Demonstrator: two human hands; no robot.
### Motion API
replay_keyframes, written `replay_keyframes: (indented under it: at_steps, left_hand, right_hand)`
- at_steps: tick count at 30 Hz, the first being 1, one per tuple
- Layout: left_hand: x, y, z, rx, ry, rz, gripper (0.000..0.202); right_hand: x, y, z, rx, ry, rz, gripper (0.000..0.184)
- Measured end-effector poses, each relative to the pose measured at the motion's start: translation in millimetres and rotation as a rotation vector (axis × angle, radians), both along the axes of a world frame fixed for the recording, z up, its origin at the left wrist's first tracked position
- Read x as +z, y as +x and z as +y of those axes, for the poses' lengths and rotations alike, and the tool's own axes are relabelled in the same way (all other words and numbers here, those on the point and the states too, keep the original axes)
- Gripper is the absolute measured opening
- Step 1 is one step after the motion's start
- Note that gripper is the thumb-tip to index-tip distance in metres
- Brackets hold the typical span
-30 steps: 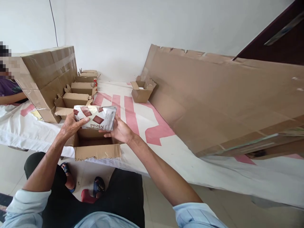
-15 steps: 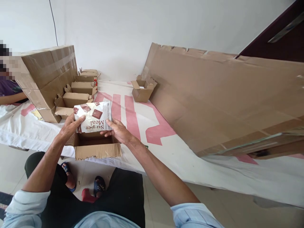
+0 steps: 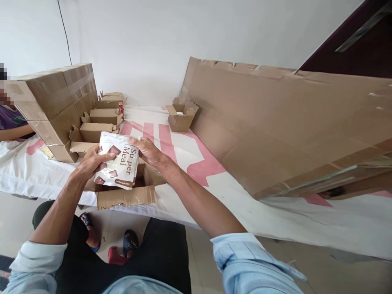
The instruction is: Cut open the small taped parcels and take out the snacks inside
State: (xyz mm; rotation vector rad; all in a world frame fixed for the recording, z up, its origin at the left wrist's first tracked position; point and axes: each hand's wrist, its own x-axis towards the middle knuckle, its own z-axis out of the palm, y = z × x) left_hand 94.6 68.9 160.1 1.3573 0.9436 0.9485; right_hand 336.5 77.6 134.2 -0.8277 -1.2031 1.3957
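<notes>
Between my hands is a white food pouch (image 3: 118, 165) printed "Su-per Meal" with brown squares; its edge looks layered, so more than one pouch may be stacked there. My left hand (image 3: 93, 161) grips its left side, thumb lying across the front. At its upper right corner, my right hand (image 3: 146, 150) pinches it with the thumb on top. Just under the pouch stands an open cardboard box (image 3: 125, 198) at the table's front edge, its near flap folded outward. The pouch hides most of the box's inside.
Several open cardboard boxes (image 3: 99, 128) run back in a row on the left, beside a stack of taped cartons (image 3: 61, 96). A small open box (image 3: 180, 120) stands farther back. A large cardboard sheet (image 3: 275, 122) leans at right. Another person's arm (image 3: 16, 132) shows far left.
The pouch has been turned about a quarter, so its lettering now runs downward. My right hand has shifted from its lower right side to the upper right corner.
</notes>
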Motion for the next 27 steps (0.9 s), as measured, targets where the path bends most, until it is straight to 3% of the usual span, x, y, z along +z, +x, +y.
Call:
replay_keyframes:
  at_steps: [4,10,14,18,21,27]
  left_hand:
    - [-4.5,18,3,0.231,0.113,-0.264,0.054]
    - [-8.0,17,2,0.218,0.187,-0.382,0.066]
    - [-11.3,-5,13,0.257,0.179,-0.256,0.066]
    - [-20.6,-16,28,0.140,0.047,-0.020,0.068]
    - [-29.5,-14,38,0.120,0.030,0.090,0.068]
    - [-47.9,-14,58,0.127,0.051,0.165,0.058]
  right_hand:
    - [-10.2,-14,-13,0.071,-0.018,0.150,0.074]
    - [-42.6,-28,-33,0.085,-0.085,0.181,0.066]
    - [-45.7,-15,-21,0.010,-0.091,0.176,0.058]
    - [-43.1,-1,2,-0.159,-0.121,0.105,0.045]
    - [-45.1,-2,18,-0.246,-0.199,0.006,0.030]
    - [-52.9,-7,27,-0.243,-0.258,-0.050,0.027]
